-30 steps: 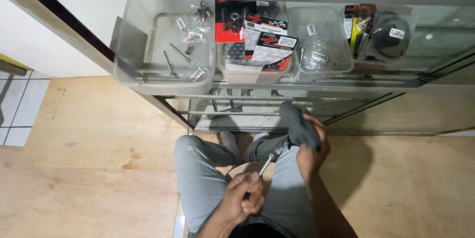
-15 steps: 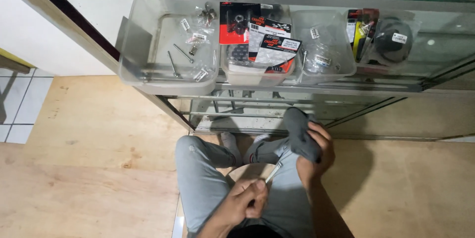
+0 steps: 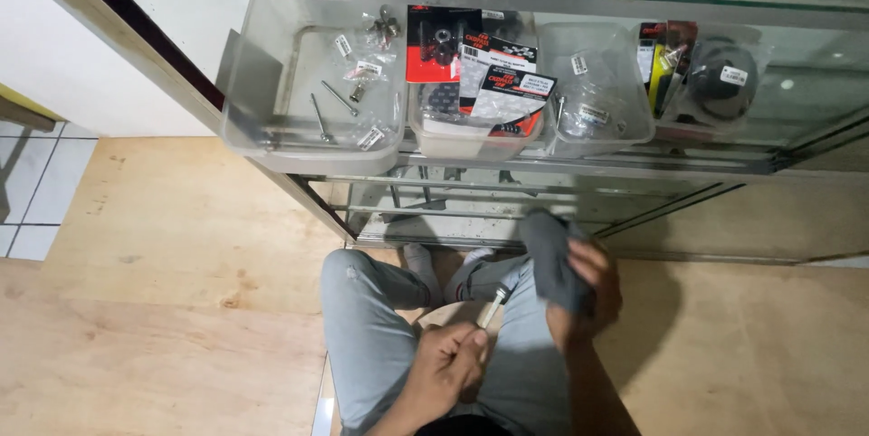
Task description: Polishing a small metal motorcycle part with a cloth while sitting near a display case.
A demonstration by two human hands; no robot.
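A slim silver metal bolt (image 3: 491,309) is pinched at its near end by the left hand (image 3: 450,365), above the lap. A grey cloth (image 3: 552,259) is clutched in the right hand (image 3: 588,296), just right of it. Wiping is best done with the bolt kept steady.

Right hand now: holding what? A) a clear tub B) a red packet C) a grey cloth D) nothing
C: the right hand grips a bunched grey cloth above the knee, while the left hand pinches a small metal bolt.
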